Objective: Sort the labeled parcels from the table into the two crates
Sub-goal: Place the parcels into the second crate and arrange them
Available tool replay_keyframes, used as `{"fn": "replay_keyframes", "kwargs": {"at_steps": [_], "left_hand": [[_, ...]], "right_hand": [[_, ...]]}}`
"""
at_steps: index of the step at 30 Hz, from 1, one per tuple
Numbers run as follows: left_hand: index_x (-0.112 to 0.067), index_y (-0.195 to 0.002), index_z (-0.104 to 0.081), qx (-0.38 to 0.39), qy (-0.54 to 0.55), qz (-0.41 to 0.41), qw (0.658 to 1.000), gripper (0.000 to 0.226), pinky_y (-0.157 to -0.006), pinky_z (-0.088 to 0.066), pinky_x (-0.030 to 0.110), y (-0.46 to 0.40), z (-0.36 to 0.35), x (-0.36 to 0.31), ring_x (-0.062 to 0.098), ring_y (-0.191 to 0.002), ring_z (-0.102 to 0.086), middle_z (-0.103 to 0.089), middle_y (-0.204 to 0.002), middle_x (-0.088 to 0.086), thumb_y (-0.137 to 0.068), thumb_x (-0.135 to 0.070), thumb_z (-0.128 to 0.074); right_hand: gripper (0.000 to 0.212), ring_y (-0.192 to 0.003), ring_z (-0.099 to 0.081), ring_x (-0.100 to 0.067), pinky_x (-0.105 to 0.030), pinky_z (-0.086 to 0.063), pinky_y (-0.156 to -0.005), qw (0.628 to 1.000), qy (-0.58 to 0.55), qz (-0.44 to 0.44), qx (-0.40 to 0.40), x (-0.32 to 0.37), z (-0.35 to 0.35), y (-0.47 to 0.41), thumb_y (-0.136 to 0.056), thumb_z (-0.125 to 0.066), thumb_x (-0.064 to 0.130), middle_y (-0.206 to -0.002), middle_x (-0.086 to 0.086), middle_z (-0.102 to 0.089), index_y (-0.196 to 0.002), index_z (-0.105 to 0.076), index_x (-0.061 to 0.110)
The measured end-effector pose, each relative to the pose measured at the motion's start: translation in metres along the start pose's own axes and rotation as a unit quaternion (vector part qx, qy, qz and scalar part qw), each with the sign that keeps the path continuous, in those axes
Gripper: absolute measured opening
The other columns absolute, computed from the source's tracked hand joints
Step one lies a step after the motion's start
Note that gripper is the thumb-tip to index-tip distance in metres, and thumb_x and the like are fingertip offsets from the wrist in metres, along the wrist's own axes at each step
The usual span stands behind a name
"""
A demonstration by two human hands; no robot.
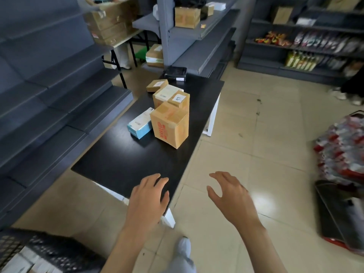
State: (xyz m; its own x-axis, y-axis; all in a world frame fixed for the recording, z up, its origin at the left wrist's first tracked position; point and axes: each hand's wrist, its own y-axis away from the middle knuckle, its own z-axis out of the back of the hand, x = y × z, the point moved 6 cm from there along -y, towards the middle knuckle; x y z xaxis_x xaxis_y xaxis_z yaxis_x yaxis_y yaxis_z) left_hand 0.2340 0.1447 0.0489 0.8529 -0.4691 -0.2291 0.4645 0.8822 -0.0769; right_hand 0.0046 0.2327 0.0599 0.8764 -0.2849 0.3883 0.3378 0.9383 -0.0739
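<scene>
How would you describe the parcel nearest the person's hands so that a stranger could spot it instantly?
Find the long black table beside the grey shelving. In its cluster of parcels, take the tall brown cardboard box at the near end. Red lettering runs down its side, and a low light-blue and white box lies against it.

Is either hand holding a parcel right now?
No. The left hand and right hand are both open and empty near the table edge, short of the parcels.
</scene>
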Motion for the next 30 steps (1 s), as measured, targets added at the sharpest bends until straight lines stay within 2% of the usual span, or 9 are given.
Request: {"fn": "replay_keyframes", "kwargs": {"at_steps": [4,11,16,21,24,27,30], "left_hand": [[-0.025,-0.127,-0.07,-0.006,0.003,0.008,1.0,0.04,-0.089,-0.057,0.041,-0.061,-0.015,-0.012,0.02,-0.122,-0.065,-0.067,-0.132,0.0,-0.089,-0.032,-0.076],[-0.031,-0.141,-0.059,0.0,0.046,0.031,0.998,0.042,-0.103,-0.047,0.035,-0.184,-0.029,-0.024,0.013,-0.135,-0.051,-0.057,-0.144,-0.007,-0.101,-0.042,-0.059],[-0.033,-0.143,-0.054,0.0,0.061,0.029,0.998,0.042,-0.106,-0.045,0.035,-0.263,-0.03,-0.033,0.012,-0.135,-0.048,-0.052,-0.147,-0.009,-0.101,-0.041,-0.058],[-0.029,-0.137,-0.06,0.016,0.058,0.048,0.997,0.04,-0.1,-0.05,0.037,-0.33,-0.038,-0.041,0.016,-0.129,-0.055,-0.059,-0.139,-0.005,-0.098,-0.038,-0.063],[-0.029,-0.14,-0.057,0.023,0.052,0.065,0.996,0.04,-0.106,-0.046,0.038,-0.375,-0.05,-0.049,0.017,-0.13,-0.054,-0.058,-0.14,-0.004,-0.1,-0.035,-0.059],[-0.033,-0.147,-0.05,0.036,0.022,0.102,0.994,0.044,-0.113,-0.041,0.039,-0.424,-0.064,-0.057,0.016,-0.14,-0.045,-0.048,-0.151,-0.007,-0.103,-0.038,-0.051],[-0.035,-0.142,-0.052,0.039,0.018,0.144,0.989,0.04,-0.11,-0.043,0.036,-0.464,-0.068,-0.06,0.013,-0.139,-0.045,-0.049,-0.149,-0.01,-0.102,-0.039,-0.053]], "right_hand": [[0.037,-0.107,-0.067,-0.018,-0.035,-0.058,-0.082,1.0,0.016,0.003,0.001,-0.024,0.001,-0.057,-0.094,-0.064,0.044,-0.128,0.009,-0.065,-0.128,-0.064,0.029],[0.037,-0.107,-0.066,-0.016,-0.034,-0.058,-0.085,0.999,0.05,0.006,0.008,-0.05,0.01,-0.171,-0.094,-0.062,0.045,-0.127,0.012,-0.064,-0.128,-0.064,0.03],[0.038,-0.11,-0.065,-0.013,-0.031,-0.056,-0.088,0.998,0.055,0.008,0.009,-0.067,0.02,-0.246,-0.096,-0.061,0.045,-0.13,0.013,-0.063,-0.13,-0.063,0.031],[0.037,-0.11,-0.065,-0.014,-0.032,-0.054,-0.09,0.999,0.046,0.01,0.025,-0.094,0.022,-0.318,-0.097,-0.059,0.045,-0.129,0.014,-0.063,-0.131,-0.063,0.031],[0.035,-0.105,-0.066,-0.016,-0.034,-0.055,-0.087,0.998,0.045,0.02,0.027,-0.118,0.017,-0.373,-0.096,-0.059,0.044,-0.126,0.013,-0.064,-0.127,-0.065,0.03],[0.035,-0.107,-0.067,-0.016,-0.033,-0.055,-0.09,0.997,0.046,0.045,0.038,-0.141,0.008,-0.431,-0.097,-0.057,0.046,-0.128,0.012,-0.064,-0.128,-0.063,0.031],[0.035,-0.106,-0.067,-0.017,-0.034,-0.055,-0.09,0.995,0.04,0.063,0.06,-0.16,0.004,-0.484,-0.097,-0.056,0.047,-0.127,0.01,-0.065,-0.127,-0.064,0.03]]}}
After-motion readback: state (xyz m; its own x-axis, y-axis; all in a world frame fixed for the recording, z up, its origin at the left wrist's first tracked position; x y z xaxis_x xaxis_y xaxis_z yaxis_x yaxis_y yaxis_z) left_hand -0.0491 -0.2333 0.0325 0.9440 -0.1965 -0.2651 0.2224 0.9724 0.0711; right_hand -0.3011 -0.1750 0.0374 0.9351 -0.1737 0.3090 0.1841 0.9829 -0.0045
